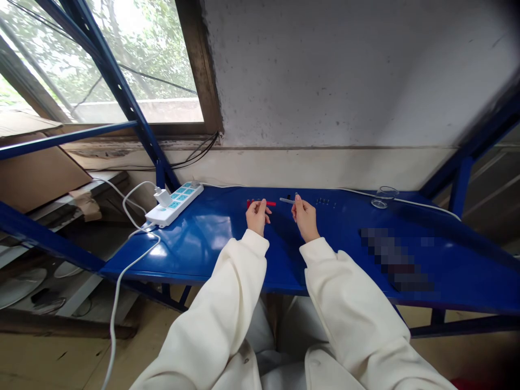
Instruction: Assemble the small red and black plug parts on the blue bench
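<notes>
Over the blue table, my left hand is closed around a thin red stick, pen-like in shape, whose tip sticks out to the right. My right hand pinches a slim clear tube that points left toward the red stick. A narrow gap separates the two. Their exact kind is too small to tell. Just behind the tube lies a small black piece. Several tiny pieces are scattered to the right of my right hand. A few more small bits show behind my left hand, partly hidden by it.
A white power strip with a plug and white cable is at the table's left. A clear glass stands at the back right. Nearer on the right lies a dark pixelated object. Blue frame posts rise beside the table.
</notes>
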Demonstrator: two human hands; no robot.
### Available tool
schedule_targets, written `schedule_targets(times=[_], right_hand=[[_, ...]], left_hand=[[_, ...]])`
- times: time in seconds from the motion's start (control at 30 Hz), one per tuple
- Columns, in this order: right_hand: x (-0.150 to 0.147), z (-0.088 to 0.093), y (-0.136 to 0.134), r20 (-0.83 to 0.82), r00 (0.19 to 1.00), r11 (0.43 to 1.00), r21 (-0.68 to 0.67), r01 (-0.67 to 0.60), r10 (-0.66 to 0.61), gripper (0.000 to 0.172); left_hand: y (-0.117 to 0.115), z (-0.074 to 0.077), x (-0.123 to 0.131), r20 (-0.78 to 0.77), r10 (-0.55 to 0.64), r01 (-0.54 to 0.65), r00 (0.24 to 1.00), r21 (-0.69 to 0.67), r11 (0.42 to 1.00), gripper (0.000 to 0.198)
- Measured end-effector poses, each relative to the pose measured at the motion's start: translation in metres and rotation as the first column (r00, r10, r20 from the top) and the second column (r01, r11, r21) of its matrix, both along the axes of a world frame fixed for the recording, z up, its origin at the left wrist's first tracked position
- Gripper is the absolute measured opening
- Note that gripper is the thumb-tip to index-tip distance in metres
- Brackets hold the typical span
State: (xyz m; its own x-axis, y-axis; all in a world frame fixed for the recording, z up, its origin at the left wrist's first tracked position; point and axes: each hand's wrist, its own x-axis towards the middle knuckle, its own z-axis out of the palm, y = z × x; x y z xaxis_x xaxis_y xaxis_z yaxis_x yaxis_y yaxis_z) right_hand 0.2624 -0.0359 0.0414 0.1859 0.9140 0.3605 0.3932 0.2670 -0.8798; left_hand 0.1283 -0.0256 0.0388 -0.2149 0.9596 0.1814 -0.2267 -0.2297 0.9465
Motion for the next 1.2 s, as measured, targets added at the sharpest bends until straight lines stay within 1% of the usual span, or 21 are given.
schedule_targets(times=[0.1,0.13,0.23,0.33,0.47,0.6,0.7,0.93,1.2], right_hand=[[-0.002,-0.001,0.002,-0.175,0.983,0.999,0.018,-0.046,0.048,0.047],[-0.004,-0.001,0.003,-0.194,0.977,0.996,0.015,-0.085,0.086,0.046],[-0.007,-0.003,0.003,-0.158,0.968,0.979,-0.022,-0.201,0.195,0.043],[-0.008,-0.005,0.003,-0.091,0.955,0.955,-0.074,-0.289,0.282,0.041],[-0.008,-0.008,0.004,-0.043,0.933,0.931,-0.070,-0.359,0.357,0.037],[-0.008,-0.011,0.006,-0.015,0.911,0.909,-0.048,-0.413,0.413,0.034],[-0.009,-0.012,0.006,-0.027,0.904,0.903,-0.044,-0.427,0.427,0.033],[-0.009,-0.014,0.007,-0.033,0.891,0.891,-0.028,-0.453,0.452,0.030],[-0.008,-0.018,0.009,0.052,0.928,0.929,-0.022,-0.369,0.369,0.029]], left_hand=[[-0.001,-0.001,0.001,-0.062,-0.078,0.078,0.995,0.002,0.997,0.035],[-0.002,-0.001,0.002,-0.080,-0.105,0.105,0.991,-0.002,0.994,0.035],[-0.001,-0.003,0.003,-0.093,-0.145,0.144,0.985,-0.011,0.989,0.036],[0.002,-0.005,0.002,-0.078,-0.132,0.131,0.988,-0.010,0.991,0.038],[0.005,-0.009,0.002,-0.098,-0.112,0.114,0.989,0.010,0.993,0.038],[0.007,-0.012,0.002,-0.139,-0.043,0.050,0.989,0.045,0.998,0.037],[0.007,-0.013,0.002,-0.160,-0.025,0.035,0.987,0.062,0.997,0.035],[0.004,-0.011,0.002,-0.194,-0.082,0.097,0.978,0.069,0.993,0.034],[0.005,-0.011,0.002,-0.154,-0.098,0.108,0.983,0.055,0.993,0.028]])
